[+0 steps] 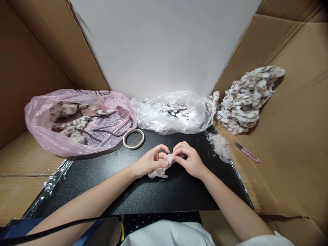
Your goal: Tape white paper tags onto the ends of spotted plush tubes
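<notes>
Over the middle of the black table, my left hand [156, 161] is closed on a small fluffy white-and-brown furry piece [154, 173]. A flat white strip sticks out from its lower side. My right hand [186, 158] pinches at the upper right end of the same piece, thumb and forefinger pressed together. What exactly lies between those fingertips is too small to make out. Part of the furry piece is hidden by my left fingers and thumb.
Behind my hands lie a tape roll [124, 142], a pink plastic bag [38, 119] of furry pieces with dark cords, and a clear bag [148, 118] of flat white pieces. At right are loose fluff [219, 146], pink thread snips [249, 155] and a furry pile [243, 102] against cardboard.
</notes>
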`<state>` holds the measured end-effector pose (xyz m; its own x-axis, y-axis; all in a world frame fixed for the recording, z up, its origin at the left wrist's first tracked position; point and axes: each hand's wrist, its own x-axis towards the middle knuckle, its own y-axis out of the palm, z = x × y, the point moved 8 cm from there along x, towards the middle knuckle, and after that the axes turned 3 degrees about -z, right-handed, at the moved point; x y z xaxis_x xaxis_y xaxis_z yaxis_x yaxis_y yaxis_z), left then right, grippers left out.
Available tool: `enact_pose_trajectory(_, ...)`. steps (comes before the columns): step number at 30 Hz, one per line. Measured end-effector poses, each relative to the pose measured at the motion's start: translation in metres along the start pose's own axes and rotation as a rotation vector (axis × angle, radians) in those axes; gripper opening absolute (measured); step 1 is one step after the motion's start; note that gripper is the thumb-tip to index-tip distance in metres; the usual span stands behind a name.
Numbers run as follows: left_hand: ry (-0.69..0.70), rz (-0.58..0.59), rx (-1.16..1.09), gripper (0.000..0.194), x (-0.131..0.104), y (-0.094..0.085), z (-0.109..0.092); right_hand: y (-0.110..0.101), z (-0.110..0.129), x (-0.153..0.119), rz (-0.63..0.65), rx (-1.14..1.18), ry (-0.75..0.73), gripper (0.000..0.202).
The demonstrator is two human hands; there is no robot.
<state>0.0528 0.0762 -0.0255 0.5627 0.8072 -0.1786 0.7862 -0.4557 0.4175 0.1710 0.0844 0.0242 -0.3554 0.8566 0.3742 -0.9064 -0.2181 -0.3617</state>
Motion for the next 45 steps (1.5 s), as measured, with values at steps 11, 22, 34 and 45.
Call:
enact_pose_trajectory(11,0.399,-0.025,1.006,0.008,-0.014,0.013,-0.019,0.012,-0.003,-0.002,0.168,-0.191,-0.064,0.010)
enact_pose_trajectory(22,0.268,-0.402,1.764,0.026,-0.021,-0.073,-0.087,0.008,-0.015,-0.003,0.255,-0.403,-0.065,0.014)
enact_pose_trajectory(34,0.258,-0.357,1.463,0.022,-0.023,-0.057,-0.087,-0.008,0.015,-0.001,-0.062,-0.267,-0.209,0.021)
enact_pose_trajectory(45,0.663,-0.111,1.385,0.012,-0.028,0.021,-0.050,-0.002,0.029,-0.003,-0.307,-0.182,-0.154,0.009)
